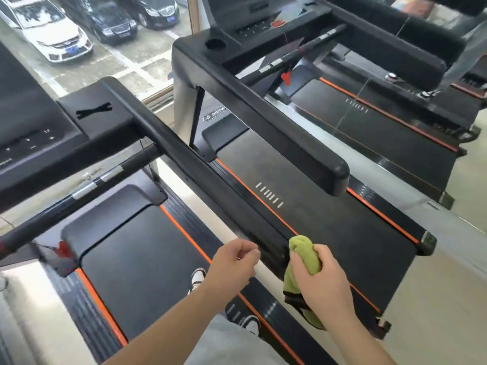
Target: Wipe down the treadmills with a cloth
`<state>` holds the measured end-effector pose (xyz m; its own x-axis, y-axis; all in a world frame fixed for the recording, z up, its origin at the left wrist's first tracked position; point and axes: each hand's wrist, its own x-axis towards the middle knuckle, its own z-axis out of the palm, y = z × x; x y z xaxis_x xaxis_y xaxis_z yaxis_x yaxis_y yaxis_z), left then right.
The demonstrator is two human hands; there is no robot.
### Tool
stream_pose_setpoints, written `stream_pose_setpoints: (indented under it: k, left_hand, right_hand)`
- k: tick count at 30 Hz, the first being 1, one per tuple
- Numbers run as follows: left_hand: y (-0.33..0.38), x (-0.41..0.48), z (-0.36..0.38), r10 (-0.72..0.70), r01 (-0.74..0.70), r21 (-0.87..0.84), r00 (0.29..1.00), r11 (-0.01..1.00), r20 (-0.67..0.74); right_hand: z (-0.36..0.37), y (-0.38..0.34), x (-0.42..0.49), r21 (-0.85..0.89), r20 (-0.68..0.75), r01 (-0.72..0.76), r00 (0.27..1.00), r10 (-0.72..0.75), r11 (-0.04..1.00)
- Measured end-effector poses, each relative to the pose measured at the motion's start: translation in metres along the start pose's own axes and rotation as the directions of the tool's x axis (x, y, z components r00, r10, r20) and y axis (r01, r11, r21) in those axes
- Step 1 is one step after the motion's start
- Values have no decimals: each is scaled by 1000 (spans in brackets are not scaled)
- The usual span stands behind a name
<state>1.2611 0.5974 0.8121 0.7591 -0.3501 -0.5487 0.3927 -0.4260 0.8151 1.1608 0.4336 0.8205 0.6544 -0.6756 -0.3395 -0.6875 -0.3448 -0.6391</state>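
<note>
Treadmills (329,233) beside window (118,64) | right hand (319,283) grips cloth (303,250) at handrail (210,180) end | left hand (232,264) loosely curled, empty

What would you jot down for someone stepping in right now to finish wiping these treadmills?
Right hand: grips the bunched green cloth at the near end of the black handrail, apparently against it.
Left hand: hovers just left of that rail end, fingers loosely curled, holding nothing.
Done: the picture does not show which surfaces are already wiped.
Left, probably: the rest of this handrail, its console, then the next treadmill to the right.
</note>
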Motion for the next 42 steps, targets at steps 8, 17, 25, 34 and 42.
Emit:
stream_pose_setpoints:
  k: [8, 17, 25, 34, 42]
  left_hand:
    - [34, -21, -27, 131, 44, -583, 958, 811, 255]
    - [37, 48, -144, -178, 29, -543, 959, 839, -223]
    - [77, 170, -200, 447, -286, 396, 795, 872, -411]
    - [56, 148, -114, 513, -250, 589, 791, 768, -333]
    - [14, 68, 9, 551, -277, 697, 809, 662, -202]
  right_hand:
    - [35, -108, -3, 466, 349, -143, 937, -33, 873]
    - [99, -191, 47, -50, 229, 412, 891, -391, 910]
    - [92, -200, 92, -49, 47, 314, 949, -312, 948]
    - [45, -130, 77, 51, -122, 129, 985, -122, 990]
    - [-8, -53, 52, 86, -87, 167, 983, -160, 982]
